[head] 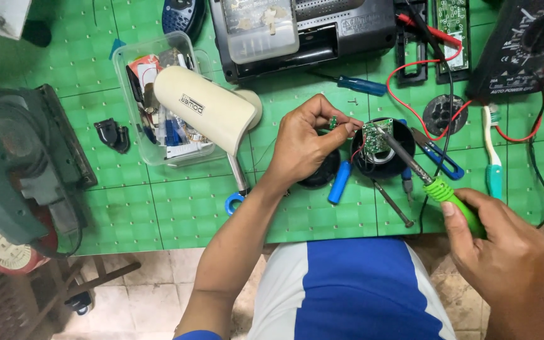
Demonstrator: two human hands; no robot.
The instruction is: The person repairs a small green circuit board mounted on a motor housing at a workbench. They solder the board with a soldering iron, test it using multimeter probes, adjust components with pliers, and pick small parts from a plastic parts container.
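The right hand (498,252) has its grip closed around a green soldering iron (454,200), tip on the small circuit board (376,136). The left hand (306,141) pinches the board's edge; best held steady, fingers clear of the tip.

bench: green gridded mat (177,214) | floor: beige tiles (152,302)

**Lighting / image quality**

Bright, even light from above, colours saturated. Shadows soft and short: one under the left hand (303,141), faint ones beside tools on the green desk (184,208). Mild glare on the cream lamp head (206,107) and clear plastic box (127,63). Centre sharp; slight softness and wide-angle bending at the edges. Floor lower left is dimmer.
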